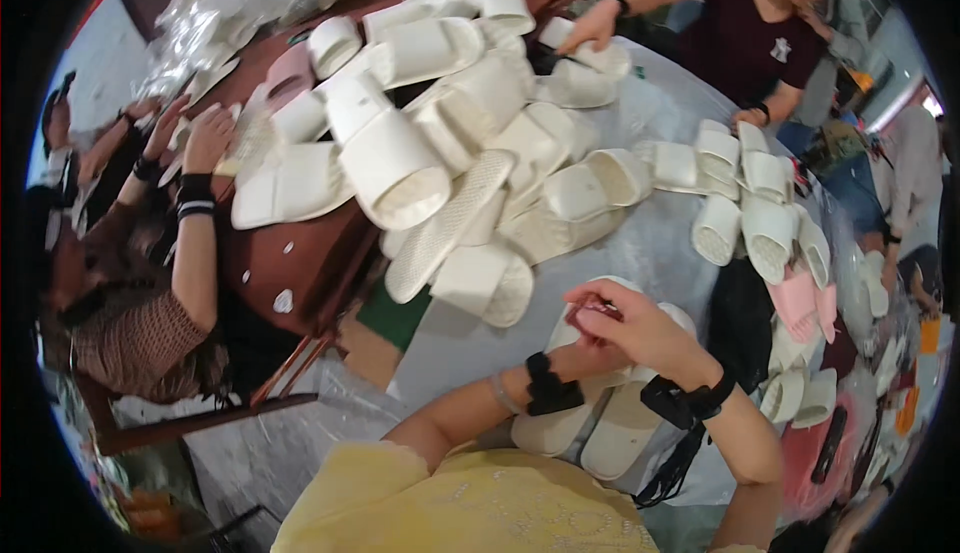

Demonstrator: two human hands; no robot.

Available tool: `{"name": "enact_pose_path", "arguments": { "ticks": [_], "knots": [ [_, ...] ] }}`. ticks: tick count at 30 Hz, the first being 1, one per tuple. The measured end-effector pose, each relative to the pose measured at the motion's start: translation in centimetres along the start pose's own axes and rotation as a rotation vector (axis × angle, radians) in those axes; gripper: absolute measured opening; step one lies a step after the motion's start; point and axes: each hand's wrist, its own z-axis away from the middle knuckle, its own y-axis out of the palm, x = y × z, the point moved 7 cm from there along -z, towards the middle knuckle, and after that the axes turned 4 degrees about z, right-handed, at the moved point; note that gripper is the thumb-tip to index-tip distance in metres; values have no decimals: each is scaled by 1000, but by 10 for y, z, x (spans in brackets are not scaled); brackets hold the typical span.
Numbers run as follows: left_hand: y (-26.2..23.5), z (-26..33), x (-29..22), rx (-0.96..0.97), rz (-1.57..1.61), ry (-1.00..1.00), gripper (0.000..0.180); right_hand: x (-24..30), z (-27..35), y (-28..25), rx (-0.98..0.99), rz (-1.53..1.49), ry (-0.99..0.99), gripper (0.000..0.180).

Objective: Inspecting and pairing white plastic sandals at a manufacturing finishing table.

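Observation:
My right hand is closed, with thumb and fingers curled together. Whatever lies in them, if anything, is too small and blurred to make out. Tucked against it is my left hand, its fingers mostly covered by the right hand. Both hands are above a pair of white slippers that lie side by side close to my body, toes partly hidden under my hands. Just beyond them a large heap of white slippers spreads over the table, soles and straps pointing various ways.
Across the table a person in a dark shirt reaches to the heap. Another person's hand is at its left side. White slippers and pink slippers stand at the right, near a black cloth. Clear plastic bags lie behind.

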Motion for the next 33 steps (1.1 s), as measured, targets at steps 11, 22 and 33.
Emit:
{"name": "enact_pose_path", "arguments": {
  "ticks": [11,22,33],
  "knots": [
    [6,-19,-21,89,-29,98,14,-20,-134,195,241,285,-106,24],
    [6,-20,-22,-22,77,185,14,-14,-201,165,-122,1329,-370,18],
    [0,-14,-1,-68,202,141,15,-49,-253,168,-254,91,-109,26]
  ]
}}
